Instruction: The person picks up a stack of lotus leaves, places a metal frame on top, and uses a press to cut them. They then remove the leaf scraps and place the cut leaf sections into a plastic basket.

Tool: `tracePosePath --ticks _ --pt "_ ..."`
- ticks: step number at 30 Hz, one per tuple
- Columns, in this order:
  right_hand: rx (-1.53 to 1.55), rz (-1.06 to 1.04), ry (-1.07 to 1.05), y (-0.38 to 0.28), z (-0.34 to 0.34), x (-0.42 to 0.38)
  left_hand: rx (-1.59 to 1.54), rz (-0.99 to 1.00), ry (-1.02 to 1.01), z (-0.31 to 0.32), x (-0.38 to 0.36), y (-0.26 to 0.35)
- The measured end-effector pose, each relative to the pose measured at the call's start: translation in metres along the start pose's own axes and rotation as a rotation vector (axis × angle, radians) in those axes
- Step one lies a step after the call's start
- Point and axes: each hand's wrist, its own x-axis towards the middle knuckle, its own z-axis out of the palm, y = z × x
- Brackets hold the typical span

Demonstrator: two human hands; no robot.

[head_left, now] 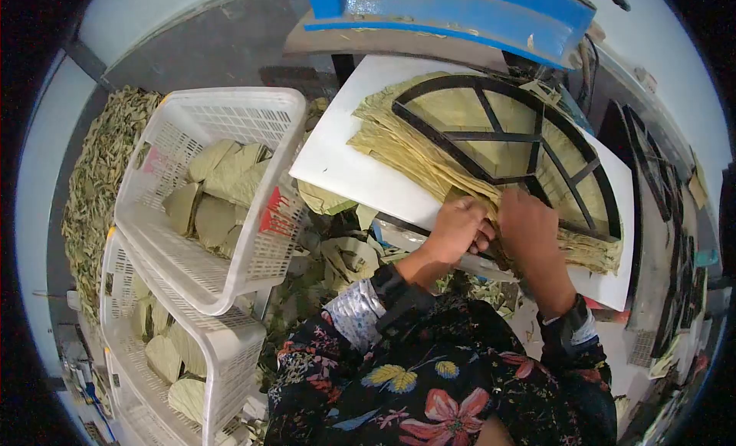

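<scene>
A thick stack of dried yellow-green leaves (410, 151) lies on a white board (330, 156). On top of the stack rests a black fan-shaped metal cutting die (494, 136) with inner ribs. My left hand (462, 230) is closed at the stack's near edge, its fingers curled around leaf edges. Right beside it my right hand (529, 225) is also closed on leaves, close to the die's near rim. Parts of the leaves are hidden under both hands.
A blue press head (460, 11) overhangs the board's far side. Left stand two white plastic baskets, an upper one (172, 250) and a lower one (230, 354), both holding cut leaf pieces. Leaf scraps (349, 258) lie below the board. Another black die (648, 162) leans at right.
</scene>
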Motion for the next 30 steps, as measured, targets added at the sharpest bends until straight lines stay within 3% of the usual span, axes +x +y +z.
tracePosePath --ticks 4,7,9,12,15,22,28,30 --pt "0.045 -0.038 -0.003 -0.003 -0.019 -0.006 0.048 -0.003 -0.126 -0.007 -0.002 0.010" --pt "0.034 -0.093 0.062 -0.004 -0.010 -0.008 0.329 0.140 -0.135 -0.016 -0.008 -0.004" --pt "0.017 -0.096 0.077 -0.004 -0.003 -0.006 1.254 0.631 0.025 -0.019 -0.015 -0.010" --pt "-0.048 -0.121 0.041 0.001 0.001 -0.009 1.486 0.497 -0.012 -0.013 -0.024 -0.012" --pt "0.030 -0.191 0.167 0.007 0.000 -0.010 1.549 0.499 -0.006 -0.014 -0.024 -0.013" --pt "-0.026 -0.264 0.004 0.004 -0.014 -0.022 1.541 0.514 0.024 -0.016 -0.022 -0.020" --pt "0.001 -0.154 -0.061 -0.016 -0.025 -0.027 1.448 0.522 0.019 -0.017 -0.026 -0.023" --pt "0.059 -0.127 -0.034 -0.018 -0.023 -0.028 1.297 0.698 0.095 -0.020 -0.033 -0.029"
